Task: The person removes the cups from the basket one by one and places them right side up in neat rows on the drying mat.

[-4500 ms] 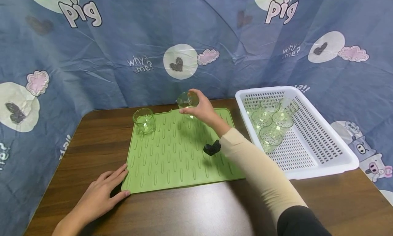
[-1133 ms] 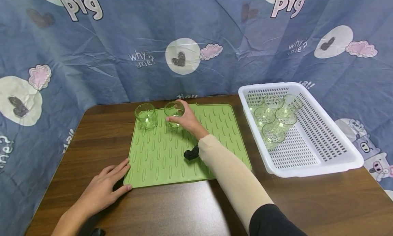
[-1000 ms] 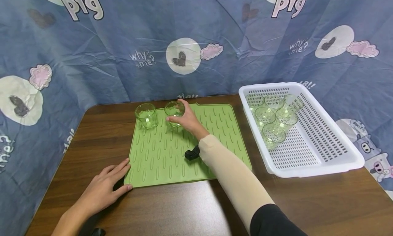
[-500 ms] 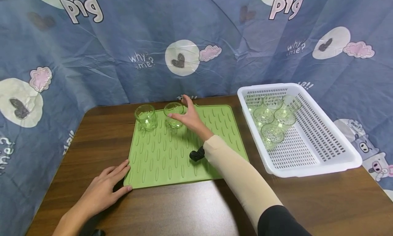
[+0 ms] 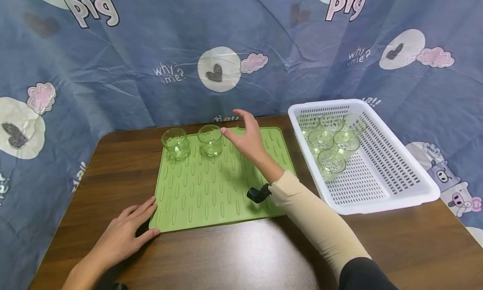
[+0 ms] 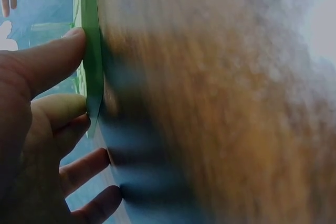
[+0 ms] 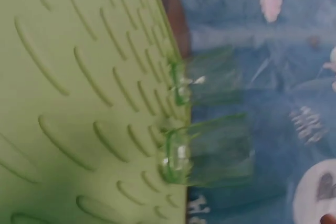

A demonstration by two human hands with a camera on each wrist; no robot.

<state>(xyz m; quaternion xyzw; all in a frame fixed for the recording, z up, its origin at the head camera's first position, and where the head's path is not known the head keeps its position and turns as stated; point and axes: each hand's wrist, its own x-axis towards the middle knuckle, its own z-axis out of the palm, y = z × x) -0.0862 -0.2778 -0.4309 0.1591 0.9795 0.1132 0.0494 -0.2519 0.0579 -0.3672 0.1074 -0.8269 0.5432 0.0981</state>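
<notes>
The right-hand green-tinted glass tumbler [image 5: 210,142] is standing upright near the back edge of the ribbed green drying mat [image 5: 203,197]; your right hand [image 5: 247,139] is hovering beside it with fingers spread, holding nothing (whether it is touching the rim, you cannot tell from here); a careless sweep could be tipping that glass into the left-hand tumbler [image 5: 176,145]; your left hand [image 5: 122,235] is resting relaxed on the mat's near-left corner, where a tug could be unsettling both; a wood-grain table [image 5: 241,256] is lying beneath; a blue pig-print cloth [image 5: 286,34] is hanging behind.
</notes>
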